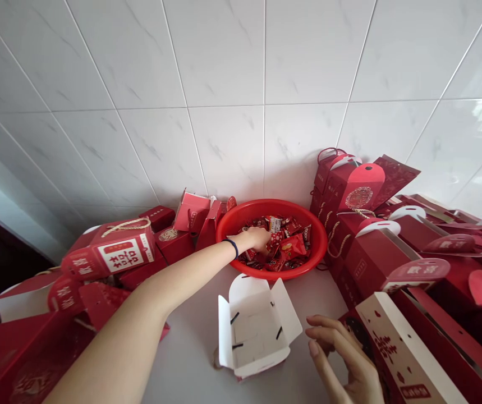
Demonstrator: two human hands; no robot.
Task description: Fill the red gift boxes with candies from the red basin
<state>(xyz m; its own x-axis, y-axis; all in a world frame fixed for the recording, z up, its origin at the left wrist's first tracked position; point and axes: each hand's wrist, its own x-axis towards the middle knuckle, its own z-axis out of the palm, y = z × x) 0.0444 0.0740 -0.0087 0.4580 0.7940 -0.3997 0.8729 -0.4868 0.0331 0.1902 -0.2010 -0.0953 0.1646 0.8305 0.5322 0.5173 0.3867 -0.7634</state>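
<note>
My left hand [259, 239], with a dark band at the wrist, reaches into a red plastic basin [317, 247]. Its fingertips are down among wrapped candies [293, 246], so whether they grip anything is hidden. On the grey table in front of the basin lies an unfolded box [257, 325], its white inside facing up and its flaps spread. To the right of that box, my right hand [345, 359] hovers with curved fingers apart and nothing in them.
Red gift boxes [110, 252] with rope handles are piled on the left. More red boxes [371, 252] crowd the right side, including a cream-sided one [404, 348] close to my right hand. A tiled wall [228, 140] rises behind the basin.
</note>
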